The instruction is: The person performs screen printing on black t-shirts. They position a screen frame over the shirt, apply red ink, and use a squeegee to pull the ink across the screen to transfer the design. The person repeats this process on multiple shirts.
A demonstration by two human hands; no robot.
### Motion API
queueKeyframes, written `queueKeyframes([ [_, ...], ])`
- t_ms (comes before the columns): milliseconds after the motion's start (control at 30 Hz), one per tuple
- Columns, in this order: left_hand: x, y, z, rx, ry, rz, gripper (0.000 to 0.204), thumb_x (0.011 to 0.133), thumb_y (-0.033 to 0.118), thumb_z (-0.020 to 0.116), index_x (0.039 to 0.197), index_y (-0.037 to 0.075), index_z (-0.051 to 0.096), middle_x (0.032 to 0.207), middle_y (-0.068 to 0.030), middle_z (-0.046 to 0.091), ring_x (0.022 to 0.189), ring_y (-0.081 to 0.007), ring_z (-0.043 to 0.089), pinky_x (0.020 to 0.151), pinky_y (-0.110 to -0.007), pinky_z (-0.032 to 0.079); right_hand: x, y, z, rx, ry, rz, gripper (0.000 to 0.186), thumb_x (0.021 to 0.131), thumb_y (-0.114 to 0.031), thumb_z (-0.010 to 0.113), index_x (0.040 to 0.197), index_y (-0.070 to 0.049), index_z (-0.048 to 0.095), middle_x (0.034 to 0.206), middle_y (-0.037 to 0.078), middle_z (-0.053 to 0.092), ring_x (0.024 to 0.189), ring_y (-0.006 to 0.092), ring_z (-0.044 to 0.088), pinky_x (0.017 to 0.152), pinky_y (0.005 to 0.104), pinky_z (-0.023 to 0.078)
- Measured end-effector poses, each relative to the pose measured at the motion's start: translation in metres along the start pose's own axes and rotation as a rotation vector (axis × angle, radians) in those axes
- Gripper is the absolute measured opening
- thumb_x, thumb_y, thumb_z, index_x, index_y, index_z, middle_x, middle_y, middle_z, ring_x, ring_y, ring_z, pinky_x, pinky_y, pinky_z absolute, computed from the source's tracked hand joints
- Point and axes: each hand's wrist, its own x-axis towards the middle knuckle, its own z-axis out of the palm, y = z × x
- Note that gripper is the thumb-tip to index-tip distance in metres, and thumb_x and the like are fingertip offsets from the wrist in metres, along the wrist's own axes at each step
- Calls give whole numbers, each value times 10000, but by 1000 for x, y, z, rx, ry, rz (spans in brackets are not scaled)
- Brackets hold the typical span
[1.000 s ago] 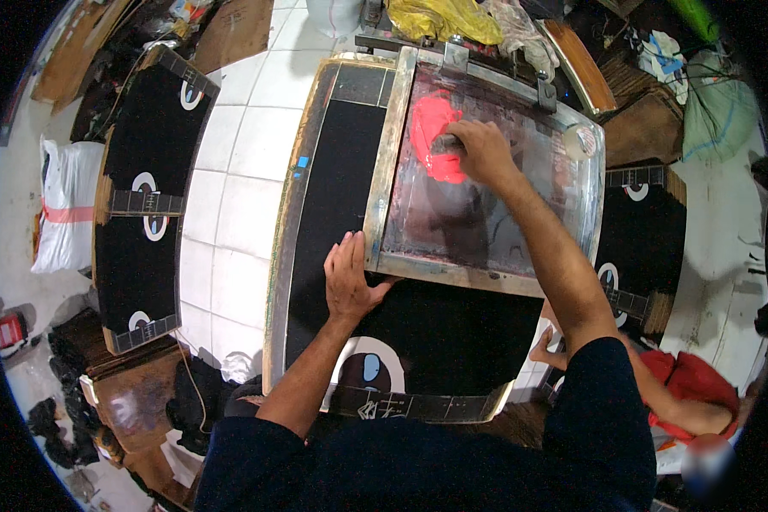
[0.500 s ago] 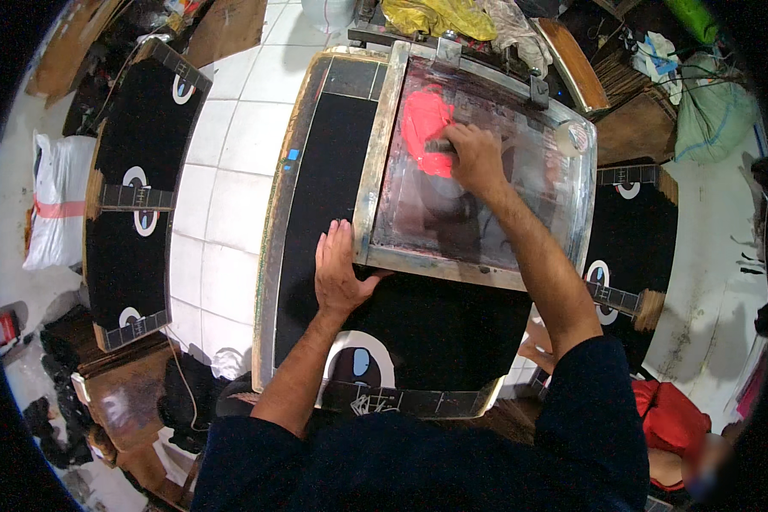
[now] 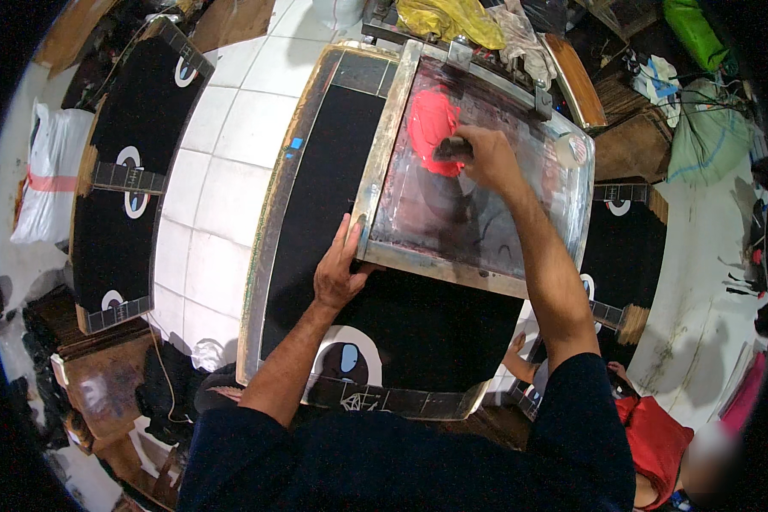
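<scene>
My right hand (image 3: 478, 158) grips a dark scraper (image 3: 448, 149) in bright pink ink (image 3: 431, 111) on a screen printing mesh (image 3: 495, 222). My left hand (image 3: 337, 269) rests at the lower-left corner of the screen's worn frame (image 3: 435, 277), fingers stretched along its side and thumb apart. The screen covers the upper right of a large black board (image 3: 410, 333), which has a white-ringed eye graphic near its lower edge. A clamp bar (image 3: 461, 51) runs along the screen's far edge, and a round pale object (image 3: 570, 149) sits at its right corner.
Similar black boards lie left (image 3: 115, 239) and right (image 3: 623, 247), on white tiles (image 3: 213, 196). A white sack (image 3: 43, 213), yellow cloth (image 3: 444, 21) and green sack (image 3: 704, 149) lie around. A co-worker's hand (image 3: 514, 354) and red clothing (image 3: 653, 435) show at lower right.
My left hand has shifted slightly left and up along the frame's corner. My right hand stays at the ink with the scraper. The co-worker's arm has moved, and the whole view has shifted slightly.
</scene>
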Motion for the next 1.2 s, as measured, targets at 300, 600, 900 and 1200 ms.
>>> queueKeyframes([
  [300, 1, 3, -4, -9, -17, -31, 984, 725, 193, 921, 1551, 88, 397, 1557, -281, 449, 1283, -410, 619, 961, -422, 594, 81, 29, 9, -85, 213, -72, 291, 789, -108, 736, 1078, -109, 705, 1094, 138, 737, 1066, 359, 689, 859, 519, 524],
  [600, 1, 7, -6, -2, -31, -60, 961, 757, 273, 906, 1543, 43, 404, 1554, -279, 453, 1319, -398, 593, 1021, -433, 560, -26, -18, 36, 0, 293, -18, 406, 706, 30, 711, 1090, -99, 687, 1039, 113, 698, 1036, 361, 656, 920, 467, 495],
  [900, 1, 6, -3, -3, 5, 0, 881, 774, 321, 892, 1510, 47, 492, 1534, -308, 460, 1304, -440, 589, 1003, -450, 554, -97, -86, 42, -8, 632, 171, 511, 768, 25, 661, 1249, -145, 687, 1270, 75, 709, 1193, 303, 651, 999, 448, 469],
  [1200, 77, 100, -56, -263, 315, 133, 916, 701, 99, 937, 1504, 60, 498, 1470, -312, 523, 1321, -427, 585, 1019, -447, 555, -117, -163, -23, -11, 1093, 126, 246, 982, -137, 647, 1220, -85, 687, 1195, 146, 731, 1128, 335, 695, 956, 453, 530],
])
